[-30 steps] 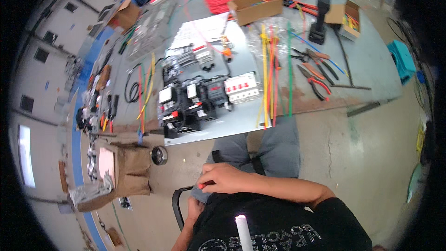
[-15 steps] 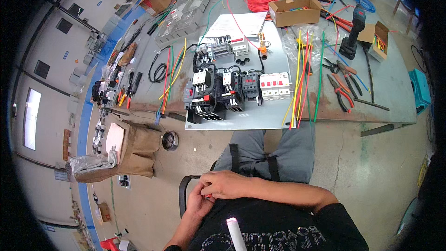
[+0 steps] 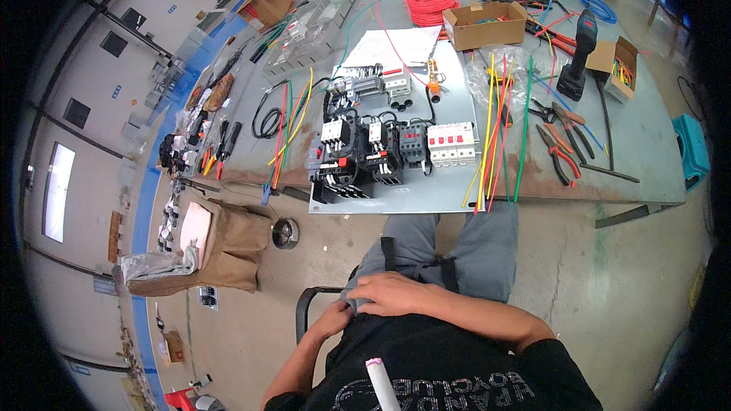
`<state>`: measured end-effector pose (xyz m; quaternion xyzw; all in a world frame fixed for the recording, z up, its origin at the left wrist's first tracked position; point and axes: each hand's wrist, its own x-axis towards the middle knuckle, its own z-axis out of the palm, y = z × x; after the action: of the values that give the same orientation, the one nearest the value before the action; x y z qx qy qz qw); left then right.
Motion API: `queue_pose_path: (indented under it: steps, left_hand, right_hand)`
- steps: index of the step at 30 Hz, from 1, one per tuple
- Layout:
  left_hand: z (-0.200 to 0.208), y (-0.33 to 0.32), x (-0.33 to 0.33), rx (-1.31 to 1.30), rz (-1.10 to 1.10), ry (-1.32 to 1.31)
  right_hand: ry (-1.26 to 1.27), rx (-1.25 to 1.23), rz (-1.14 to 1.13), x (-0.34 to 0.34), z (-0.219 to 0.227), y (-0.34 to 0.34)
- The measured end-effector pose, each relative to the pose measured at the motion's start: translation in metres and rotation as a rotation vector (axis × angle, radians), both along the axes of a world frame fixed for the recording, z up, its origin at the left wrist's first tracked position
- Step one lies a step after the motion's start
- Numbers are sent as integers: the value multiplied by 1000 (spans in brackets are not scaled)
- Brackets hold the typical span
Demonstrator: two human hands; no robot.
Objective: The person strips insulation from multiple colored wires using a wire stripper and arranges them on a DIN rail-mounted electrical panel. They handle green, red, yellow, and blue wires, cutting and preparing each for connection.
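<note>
Right now both my hands rest low at my lap, well apart from the counter. My right hand lies flat across the waist of my grey trousers, fingers loosely stretched toward my left, gripping nothing. My left hand sits just beside it, fingers curled at the hem of my black shirt; I cannot tell whether they pinch the cloth.

Ahead of my knees, a flat grey panel lies on the counter, its long axis running away from me and its near edge at the counter's rim. Blocky black contactors and a white breaker row with red tabs are mounted across it. Thin stiff wires, yellow, red and green, lie in a loose sheaf to the right, pointing away from me. Red-handled pliers lie further right, near a black drill. A coil of red wire and a cardboard box sit at the far side.
</note>
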<state>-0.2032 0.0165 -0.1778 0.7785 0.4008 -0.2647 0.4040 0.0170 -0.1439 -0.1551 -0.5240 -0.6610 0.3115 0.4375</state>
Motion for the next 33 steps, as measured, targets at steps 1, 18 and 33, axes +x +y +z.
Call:
queue_pose_path:
  steps: [1, 18, 33]
  left_hand:
    - [-15, 1, -7, -88, 118, -155]
    - [-51, -3, -18, -113, 230, -513]
    - [-76, 9, -14, 32, 182, -561]
  right_hand:
    - [-6, -13, 14, -2, 0, -1]
    - [11, 40, -29, 2, -22, -5]
    - [-3, 52, -60, 14, -24, -8]
